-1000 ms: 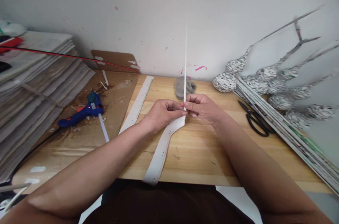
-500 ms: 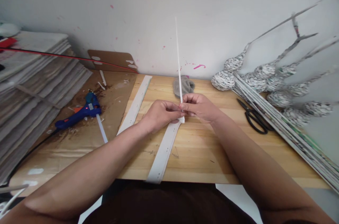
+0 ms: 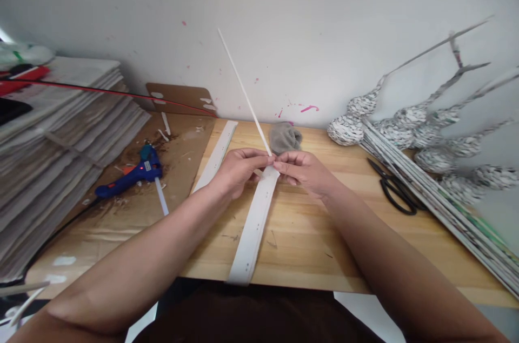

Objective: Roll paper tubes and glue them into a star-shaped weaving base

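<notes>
Above the wooden table, my left hand and my right hand meet fingertip to fingertip, both closed in a pinch. Between them they grip the lower end of a thin white stick, which slants up and to the left. Right under the fingertips is the far end of a stack of white paper strips with small dark marks along its length; its near end hangs at the table edge. My fingers hide exactly how stick and top strip meet. A second pile of white strips lies to the left, partly behind my left hand.
A blue glue gun lies on brown cardboard at left, beside tall paper stacks. A grey cloth sits near the wall. Black scissors, rolled paper sticks and woven paper shapes are at right.
The stick has tipped from nearly upright to leaning left. My fingertips stay together at the strip stack's far end. The whole view has shifted slightly.
</notes>
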`<action>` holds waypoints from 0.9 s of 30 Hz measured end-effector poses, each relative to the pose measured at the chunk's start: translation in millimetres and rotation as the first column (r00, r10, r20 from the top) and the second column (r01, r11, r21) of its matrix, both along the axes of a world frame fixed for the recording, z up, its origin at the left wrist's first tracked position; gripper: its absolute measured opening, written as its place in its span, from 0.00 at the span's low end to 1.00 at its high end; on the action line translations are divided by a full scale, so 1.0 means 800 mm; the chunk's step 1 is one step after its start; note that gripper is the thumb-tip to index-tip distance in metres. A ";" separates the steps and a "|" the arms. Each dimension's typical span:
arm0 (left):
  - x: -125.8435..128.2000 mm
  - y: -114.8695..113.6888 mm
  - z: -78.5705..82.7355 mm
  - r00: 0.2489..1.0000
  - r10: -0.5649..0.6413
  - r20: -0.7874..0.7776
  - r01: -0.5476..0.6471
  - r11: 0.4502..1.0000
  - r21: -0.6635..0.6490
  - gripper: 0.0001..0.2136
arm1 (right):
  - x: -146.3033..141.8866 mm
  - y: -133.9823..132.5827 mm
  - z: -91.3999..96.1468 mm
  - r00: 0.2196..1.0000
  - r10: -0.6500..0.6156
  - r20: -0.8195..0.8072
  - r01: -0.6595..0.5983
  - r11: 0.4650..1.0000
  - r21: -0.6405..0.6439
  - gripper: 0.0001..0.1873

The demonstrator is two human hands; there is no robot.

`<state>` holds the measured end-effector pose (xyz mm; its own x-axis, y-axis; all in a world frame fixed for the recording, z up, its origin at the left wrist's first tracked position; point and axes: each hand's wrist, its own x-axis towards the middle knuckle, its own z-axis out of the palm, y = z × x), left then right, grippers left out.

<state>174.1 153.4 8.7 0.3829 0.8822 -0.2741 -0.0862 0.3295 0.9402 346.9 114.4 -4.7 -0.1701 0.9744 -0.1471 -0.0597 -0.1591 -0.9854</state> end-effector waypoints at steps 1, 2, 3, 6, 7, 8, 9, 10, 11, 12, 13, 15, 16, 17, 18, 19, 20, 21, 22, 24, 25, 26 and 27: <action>0.000 0.000 0.000 1.000 -0.003 -0.005 0.003 1.000 0.001 0.11 | -0.002 0.000 -0.001 1.000 -0.005 0.000 0.005 1.000 0.001 0.15; 0.000 0.001 -0.001 1.000 -0.008 -0.008 0.008 1.000 0.000 0.11 | -0.004 -0.001 -0.002 1.000 -0.012 0.012 0.012 1.000 0.002 0.15; 0.001 0.001 -0.002 1.000 -0.010 -0.010 0.010 1.000 0.000 0.11 | -0.006 -0.001 -0.002 0.999 -0.022 0.039 0.022 1.000 0.007 0.15; 0.001 0.002 -0.004 1.000 -0.016 -0.002 0.016 1.000 0.013 0.12 | -0.010 -0.002 -0.006 0.979 -0.064 0.192 0.048 0.995 0.085 0.15; 0.001 0.002 -0.005 1.000 -0.015 0.005 0.015 1.000 0.018 0.12 | -0.011 -0.003 -0.007 0.963 -0.082 0.257 0.050 0.990 0.131 0.16; 0.001 0.003 -0.005 1.000 -0.012 0.009 0.012 1.000 0.020 0.12 | -0.011 -0.003 -0.008 0.942 -0.100 0.321 0.044 0.983 0.176 0.16; 0.000 0.004 -0.006 1.000 -0.005 0.010 0.005 1.000 0.021 0.12 | -0.011 -0.004 -0.009 0.918 -0.115 0.380 0.034 0.976 0.214 0.15; 0.000 0.004 -0.006 1.000 0.000 0.008 -0.001 1.000 0.018 0.12 | -0.012 -0.005 -0.009 0.893 -0.124 0.432 0.018 0.971 0.240 0.15; -0.001 0.004 -0.007 1.000 0.002 0.006 -0.003 1.000 0.015 0.12 | -0.012 -0.006 -0.009 0.871 -0.126 0.475 0.000 0.967 0.256 0.15; -0.001 0.004 -0.007 1.000 -0.003 0.005 0.003 1.000 0.011 0.12 | -0.013 -0.007 -0.008 0.851 -0.123 0.511 -0.019 0.964 0.265 0.14; -0.002 0.004 -0.007 1.000 -0.013 0.007 0.013 1.000 0.008 0.12 | -0.013 -0.008 -0.007 0.830 -0.121 0.544 -0.038 0.962 0.271 0.14; -0.002 0.004 -0.008 0.999 -0.045 0.017 0.045 0.999 -0.005 0.12 | -0.014 -0.010 -0.004 0.783 -0.130 0.608 -0.062 0.956 0.286 0.15; -0.001 0.003 -0.008 0.998 -0.060 0.024 0.060 0.998 -0.013 0.12 | -0.015 -0.011 -0.003 0.758 -0.142 0.636 -0.069 0.953 0.294 0.16; -0.001 0.002 -0.009 0.997 -0.070 0.033 0.070 0.997 -0.021 0.12 | -0.015 -0.011 -0.003 0.737 -0.155 0.658 -0.069 0.951 0.302 0.16; 0.000 0.002 -0.009 0.996 -0.074 0.043 0.076 0.997 -0.029 0.12 | -0.014 -0.011 -0.003 0.720 -0.168 0.673 -0.065 0.950 0.307 0.16; 0.000 0.002 -0.009 0.996 -0.074 0.054 0.076 0.996 -0.036 0.11 | -0.013 -0.011 -0.004 0.710 -0.176 0.682 -0.059 0.950 0.306 0.15; 0.001 0.002 -0.009 0.995 -0.070 0.064 0.073 0.997 -0.040 0.10 | -0.011 -0.010 -0.005 0.707 -0.165 0.687 -0.063 0.954 0.294 0.15; 0.001 0.002 -0.008 0.995 -0.063 0.072 0.066 0.997 -0.042 0.10 | -0.008 -0.009 -0.005 0.711 -0.134 0.690 -0.081 0.959 0.270 0.15; 0.002 0.002 -0.008 0.995 -0.055 0.078 0.059 0.997 -0.043 0.09 | -0.004 -0.007 -0.005 0.720 -0.091 0.688 -0.105 0.966 0.238 0.15; 0.002 0.002 -0.006 0.996 -0.047 0.072 0.050 0.998 -0.037 0.09 | 0.006 -0.004 -0.002 0.755 -0.011 0.656 -0.133 0.976 0.170 0.14; 0.001 0.002 -0.005 0.996 -0.056 0.063 0.058 0.998 -0.035 0.08 | 0.011 -0.002 0.001 0.786 0.012 0.618 -0.129 0.981 0.145 0.13; 0.001 0.001 -0.005 0.996 -0.072 0.053 0.074 0.997 -0.035 0.08 | 0.016 0.000 0.004 0.825 0.019 0.565 -0.113 0.985 0.133 0.13; 0.000 0.000 -0.004 0.994 -0.098 0.043 0.099 0.994 -0.037 0.08 | 0.020 0.001 0.008 0.866 0.013 0.500 -0.092 0.987 0.134 0.14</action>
<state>174.4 153.5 5.4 0.4791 0.8285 -0.2899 -0.0898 0.3748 0.9227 362.9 115.0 1.9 -0.1644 0.9831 -0.0804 0.4478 0.0017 -0.8941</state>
